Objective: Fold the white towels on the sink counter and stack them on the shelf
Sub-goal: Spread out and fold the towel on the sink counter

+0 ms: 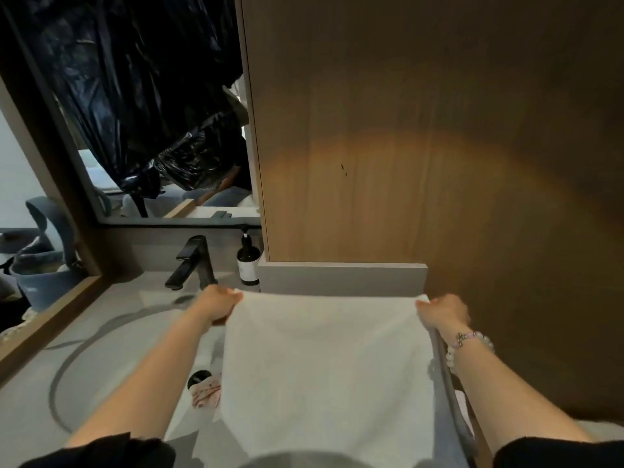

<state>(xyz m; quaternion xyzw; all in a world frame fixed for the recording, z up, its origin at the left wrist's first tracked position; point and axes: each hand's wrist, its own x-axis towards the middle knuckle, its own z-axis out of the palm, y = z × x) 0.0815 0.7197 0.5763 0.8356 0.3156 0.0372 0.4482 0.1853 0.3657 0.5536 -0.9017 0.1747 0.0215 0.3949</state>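
Note:
A white towel is stretched out flat in front of me over the right part of the sink counter. My left hand pinches its far left corner. My right hand, with a bead bracelet on the wrist, pinches the far right corner. The towel's near end runs out of sight at the bottom of the view. A grey ledge stands just beyond the towel's far edge, at the foot of a wooden panel. No shelf with stacked towels is in view.
A black tap and a dark pump bottle stand behind the round basin. A pinkish cloth lies by the drain. A mirror partly covered with black plastic hangs at the left. Grey buckets stand at far left.

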